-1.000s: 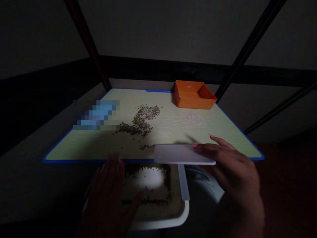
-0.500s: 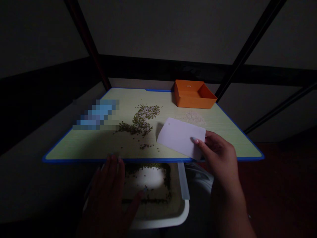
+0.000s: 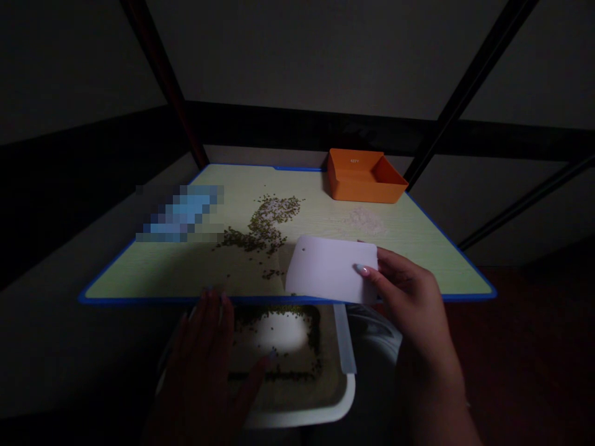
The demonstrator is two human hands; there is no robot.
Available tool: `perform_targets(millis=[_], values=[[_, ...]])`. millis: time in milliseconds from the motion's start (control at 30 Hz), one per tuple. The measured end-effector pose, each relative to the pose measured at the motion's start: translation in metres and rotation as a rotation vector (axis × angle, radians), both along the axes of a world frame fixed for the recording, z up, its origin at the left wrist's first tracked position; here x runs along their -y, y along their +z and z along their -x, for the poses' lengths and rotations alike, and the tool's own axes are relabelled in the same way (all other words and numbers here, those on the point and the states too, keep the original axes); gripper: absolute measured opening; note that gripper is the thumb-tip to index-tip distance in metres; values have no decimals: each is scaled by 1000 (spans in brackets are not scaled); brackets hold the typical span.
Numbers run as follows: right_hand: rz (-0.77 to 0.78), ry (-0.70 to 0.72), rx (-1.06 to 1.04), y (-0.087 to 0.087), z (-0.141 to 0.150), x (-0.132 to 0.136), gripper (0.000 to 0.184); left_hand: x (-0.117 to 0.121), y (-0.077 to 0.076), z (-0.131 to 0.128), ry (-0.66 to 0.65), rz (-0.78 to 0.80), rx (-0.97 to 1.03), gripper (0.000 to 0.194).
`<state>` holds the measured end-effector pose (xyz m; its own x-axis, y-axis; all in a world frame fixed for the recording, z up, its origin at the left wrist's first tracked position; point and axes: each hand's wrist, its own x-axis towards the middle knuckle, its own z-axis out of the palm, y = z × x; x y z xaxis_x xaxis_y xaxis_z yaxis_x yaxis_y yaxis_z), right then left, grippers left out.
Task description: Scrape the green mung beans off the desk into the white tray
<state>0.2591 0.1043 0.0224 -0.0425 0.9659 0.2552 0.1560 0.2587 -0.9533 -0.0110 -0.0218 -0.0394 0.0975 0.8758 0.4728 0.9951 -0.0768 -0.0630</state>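
**White plastic bench scraper (image 3: 331,270) held square-on in the right hand (image 3: 409,291) above a green-and-blue board**

The scraper is a thin, matte, near-white rectangle with rounded corners and a small round hole (image 3: 304,249) near its far left corner. It hangs over the near part of the board (image 3: 139,272), its lower edge level with the board's blue rim in this view; whether it touches the board cannot be told. The right hand's fingers are closed on its right end, pinching it, with the painted nails showing at the face.

Half a second before, the scraper stood tilted on one corner, and a moment before that it showed almost edge-on. Now its long edges run nearly level with the board's front rim, and it sits a little lower and further left.

The left hand (image 3: 199,365) is open, fingers spread, in shadow over a white plastic tray (image 3: 297,420) below the board; whether it touches the tray cannot be told.

Counted: two hands, one scraper, one tray, and one orange box (image 3: 353,186) at the far edge. The board also holds one long scatter of green mung beans (image 3: 264,229) and one pale heap of grains (image 3: 362,221) — too many to count — plus one pixelated blue object (image 3: 183,214).
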Motion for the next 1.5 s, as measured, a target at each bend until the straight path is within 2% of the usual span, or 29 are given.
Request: perform_targets(millis=[333, 800, 1100, 1500], values=[[-22, -21, 8, -1, 0, 2, 28, -1, 2, 0, -33, -28, -2, 82], [-53, 21, -10, 0, 0, 6, 19, 0, 0, 0, -12, -1, 32, 83], [-87, -38, -27, 2, -1, 7, 15, 1, 0, 0, -7, 2, 71, 82], [-97, -4, 60, 3, -1, 10, 19, 0, 2, -1, -17, -4, 40, 83]])
